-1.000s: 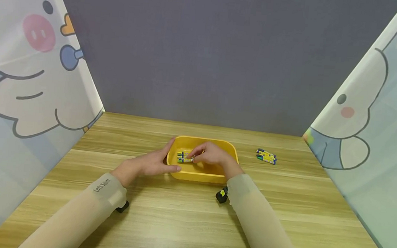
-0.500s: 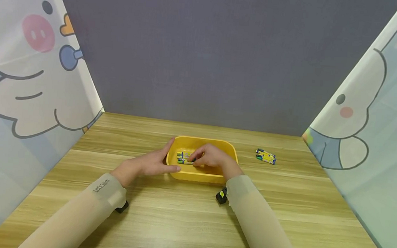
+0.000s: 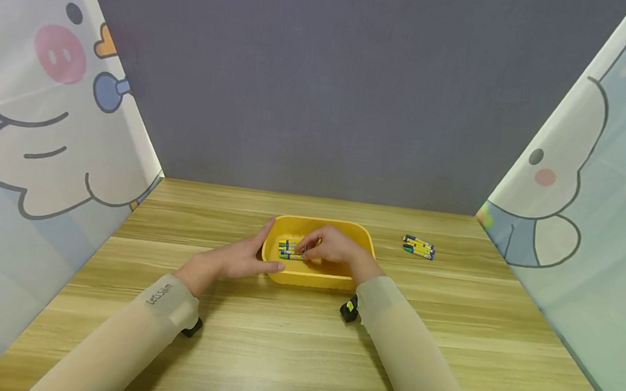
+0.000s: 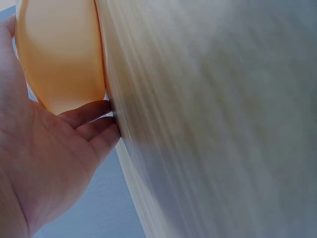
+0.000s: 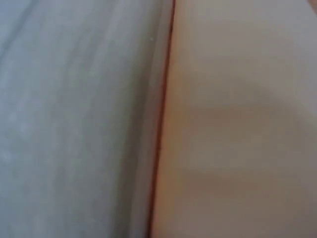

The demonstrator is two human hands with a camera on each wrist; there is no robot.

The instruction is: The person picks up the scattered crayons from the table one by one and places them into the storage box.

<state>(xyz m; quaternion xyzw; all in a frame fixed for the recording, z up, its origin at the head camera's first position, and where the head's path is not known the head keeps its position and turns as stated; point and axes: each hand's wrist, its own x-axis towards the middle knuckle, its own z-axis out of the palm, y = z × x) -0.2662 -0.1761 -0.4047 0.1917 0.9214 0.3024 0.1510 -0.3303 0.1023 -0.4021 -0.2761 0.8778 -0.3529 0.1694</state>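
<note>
A yellow plastic bin (image 3: 318, 279) stands on the wooden table, with several yellow-and-blue wrapped crayons (image 3: 291, 256) lying in a row inside its left part. My left hand (image 3: 240, 258) rests against the bin's left end, thumb over the front corner and index finger stretched along the back corner. In the left wrist view, that hand's other fingers (image 4: 101, 136) lie low along the bin's outside. Reaching inside the bin, my right hand (image 3: 334, 245) pinches the right end of the front green-tipped crayon between thumb and index finger. The right wrist view shows only the bin's front wall (image 5: 233, 129).
To the right of the bin, several more crayons (image 3: 419, 247) lie side by side on the table (image 3: 275, 344). A dark grey panel (image 3: 320, 99) stands at the back, and cartoon-printed sheets (image 3: 28, 139) enclose both sides.
The front crayon, slightly slanted one second ago, now lies straighter beside the others. My right hand's fingers have shifted slightly on it; the left hand has stayed at the bin's end.
</note>
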